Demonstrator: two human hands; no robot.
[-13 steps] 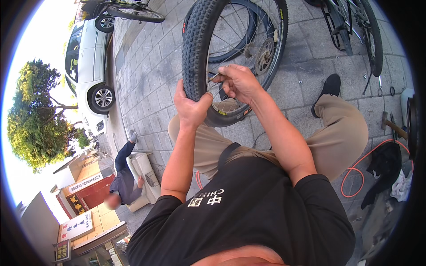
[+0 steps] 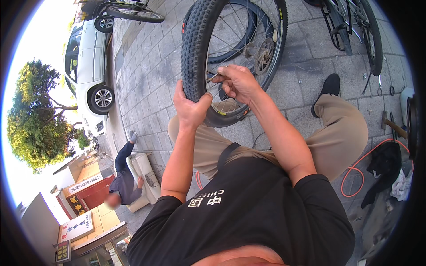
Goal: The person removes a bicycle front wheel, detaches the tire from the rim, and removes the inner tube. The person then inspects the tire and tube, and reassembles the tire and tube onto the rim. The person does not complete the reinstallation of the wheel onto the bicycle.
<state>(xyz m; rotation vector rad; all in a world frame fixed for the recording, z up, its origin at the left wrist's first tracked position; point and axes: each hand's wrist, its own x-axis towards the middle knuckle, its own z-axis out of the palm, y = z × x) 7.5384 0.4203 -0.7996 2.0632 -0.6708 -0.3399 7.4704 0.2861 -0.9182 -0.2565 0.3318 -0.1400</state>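
- Gripping the near left part of the knobbly tyre [image 2: 194, 53], the left hand [image 2: 191, 107] wraps its fingers outside and lays its thumb over the inner sidewall.
- From my end I see the right hand [image 2: 237, 85] nearly closed, thumb and forefinger pinching a thin metallic piece [image 2: 214, 77] at the tyre's inner edge; valve stem or small tool, I cannot tell.
- The bicycle wheel [image 2: 266, 55] carrying that tyre stands tilted before the lap, its near end overlapping the beige trousers [image 2: 337, 137]. I cannot make out what bears its weight.
- To do this well, I judge, the left hand should brace the wheel against rolling while the right makes small, light movements in line with the thin piece. A sideways push could bend it, and the wheel leaves little knuckle room.
- Behind, seen through the wheel, a loose tyre [image 2: 224, 58] lies on the paved ground [image 2: 151, 75].
- Toward the ground's right side I find a hammer [image 2: 397, 127], an orange hose [image 2: 363, 179] and, farther off, a dark bicycle [image 2: 378, 42].
- Along its left edge stands a white car [image 2: 88, 53]; nearer, a person [image 2: 126, 186] sits on a pale sofa [image 2: 141, 166].
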